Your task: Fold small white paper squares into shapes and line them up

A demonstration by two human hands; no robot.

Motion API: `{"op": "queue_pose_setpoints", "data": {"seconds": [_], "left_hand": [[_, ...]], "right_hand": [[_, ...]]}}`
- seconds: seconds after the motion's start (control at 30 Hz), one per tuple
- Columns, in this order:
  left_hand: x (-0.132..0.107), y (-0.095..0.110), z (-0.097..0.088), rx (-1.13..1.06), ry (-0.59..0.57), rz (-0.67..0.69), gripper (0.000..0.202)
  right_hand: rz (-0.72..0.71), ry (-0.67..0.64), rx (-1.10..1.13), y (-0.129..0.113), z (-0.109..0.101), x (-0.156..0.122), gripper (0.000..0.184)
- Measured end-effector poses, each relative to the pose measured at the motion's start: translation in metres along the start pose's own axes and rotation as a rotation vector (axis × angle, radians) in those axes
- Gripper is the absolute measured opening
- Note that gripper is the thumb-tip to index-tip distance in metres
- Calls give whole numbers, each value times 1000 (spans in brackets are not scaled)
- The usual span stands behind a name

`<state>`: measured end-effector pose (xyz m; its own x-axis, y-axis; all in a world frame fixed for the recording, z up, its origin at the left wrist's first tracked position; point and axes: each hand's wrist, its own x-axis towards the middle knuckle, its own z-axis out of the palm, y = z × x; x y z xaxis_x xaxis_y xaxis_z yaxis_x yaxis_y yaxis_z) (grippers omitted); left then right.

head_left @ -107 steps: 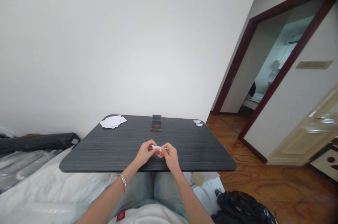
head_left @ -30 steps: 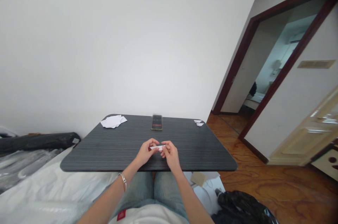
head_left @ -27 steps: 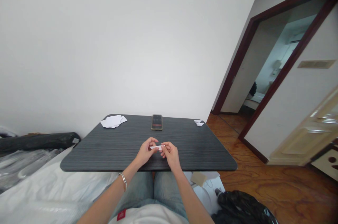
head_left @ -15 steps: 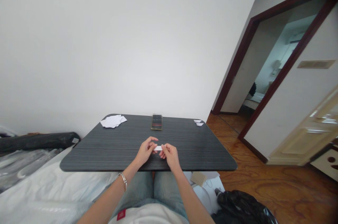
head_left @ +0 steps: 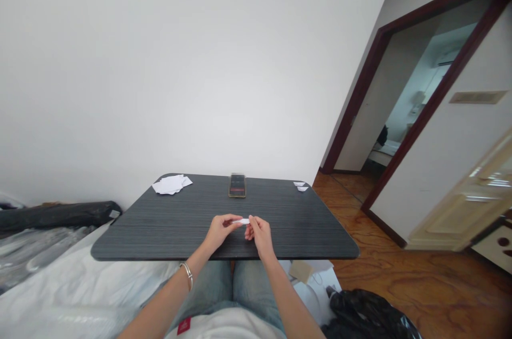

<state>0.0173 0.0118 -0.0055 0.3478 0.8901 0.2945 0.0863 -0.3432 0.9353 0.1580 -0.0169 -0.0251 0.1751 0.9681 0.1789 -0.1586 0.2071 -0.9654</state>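
Note:
A small folded piece of white paper [head_left: 242, 221] is held between my two hands, above the front middle of the dark table [head_left: 172, 232]. My left hand [head_left: 219, 231] pinches its left end between thumb and fingers. At the right end, my right hand [head_left: 260, 233] grips it with thumb and forefinger, the other fingers curled below. Two small folded white papers [head_left: 301, 186] lie at the table's back right corner. A stack of loose white paper sheets [head_left: 171, 184] rests at the back left.
A phone [head_left: 237, 185] sits at the middle of the table's back edge, near the white wall [head_left: 240, 62]. Plastic-wrapped bedding [head_left: 80, 291] is to the left. A black plastic bag [head_left: 366, 312] and a cardboard piece [head_left: 301, 271] lie below on the right.
My left fingers have closed from a looser spread onto the paper's end. The paper has turned and now looks narrower, tilted slightly up to the right.

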Motion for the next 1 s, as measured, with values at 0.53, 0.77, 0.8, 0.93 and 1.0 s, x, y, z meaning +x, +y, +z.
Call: {"op": "queue_pose_setpoints", "data": {"seconds": [0.53, 0.77, 0.8, 0.93, 1.0], "left_hand": [[0, -7, 4, -117, -66, -33, 32], [1, -10, 4, -139, -77, -50, 30], [1, -10, 4, -141, -78, -53, 30], [1, -8, 5, -141, -89, -59, 30], [1, -8, 5, -138, -91, -59, 30]], "right_hand": [[-56, -25, -36, 2, -1, 1, 23], [-60, -28, -60, 6, -1, 3, 21], [-59, -28, -62, 7, -2, 4, 21], [-52, -21, -71, 7, -2, 4, 21], [-54, -18, -76, 6, -1, 3, 21]]}}
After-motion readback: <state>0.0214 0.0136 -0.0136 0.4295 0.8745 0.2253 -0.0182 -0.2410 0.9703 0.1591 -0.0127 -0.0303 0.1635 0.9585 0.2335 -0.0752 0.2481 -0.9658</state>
